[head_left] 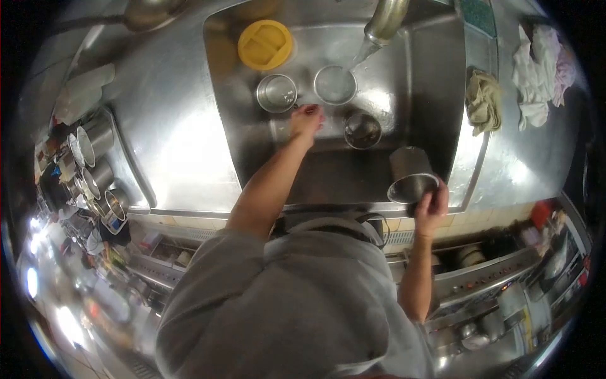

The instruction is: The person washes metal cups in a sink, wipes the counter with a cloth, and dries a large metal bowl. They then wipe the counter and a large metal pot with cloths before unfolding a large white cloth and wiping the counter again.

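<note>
My right hand [432,205] grips a metal canister [410,161] by its rim, tilted over the front right of the sink, its mouth toward me. My left hand [307,121] is over the sink with its fingers curled together; what is in them, if anything, I cannot make out. Just beyond it on the left stands a round metal container [276,93] with a little water or foam inside. A second metal container [335,85] sits under the running faucet [385,22] and holds water. A third, darker metal container [362,130] stands to the right of my left hand.
A yellow round lid or dish [265,45] lies at the sink's back left. Cloths [484,102] rest on the right ledge, with white rags [536,76] beyond. Several metal pots [95,142] stand at the far left. A green scouring pad [478,16] is at the back right.
</note>
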A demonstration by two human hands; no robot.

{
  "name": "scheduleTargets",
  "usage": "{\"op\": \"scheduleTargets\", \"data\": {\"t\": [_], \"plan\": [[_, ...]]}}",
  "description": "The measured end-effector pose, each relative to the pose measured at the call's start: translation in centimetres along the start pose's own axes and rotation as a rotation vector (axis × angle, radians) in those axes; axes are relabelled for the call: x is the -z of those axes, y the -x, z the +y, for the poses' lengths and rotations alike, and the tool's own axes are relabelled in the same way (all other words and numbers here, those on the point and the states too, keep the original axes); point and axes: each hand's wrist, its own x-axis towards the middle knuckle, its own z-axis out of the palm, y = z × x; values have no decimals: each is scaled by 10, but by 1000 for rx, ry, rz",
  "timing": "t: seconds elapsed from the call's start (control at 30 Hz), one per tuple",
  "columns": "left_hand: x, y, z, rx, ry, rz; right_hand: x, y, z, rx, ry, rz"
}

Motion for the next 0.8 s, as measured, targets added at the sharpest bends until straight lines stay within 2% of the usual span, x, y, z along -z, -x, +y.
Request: {"op": "scheduleTargets", "data": {"t": [0.33, 0.43, 0.5, 0.67, 0.8], "plan": [[-27, -17, 5, -43, 140, 74, -1, 2, 4, -18, 59, 8], [-21, -1, -7, 46, 19, 24, -2, 2, 5, -26, 51, 21], [-15, 9, -17, 256, 12, -110, -3, 1, 2, -25, 56, 19], [-18, -3, -35, 190, 103, -74, -3, -1, 0, -11, 71, -11], [-29, 0, -13, 46, 131, -8, -2, -2, 0, -7, 70, -31]]}}
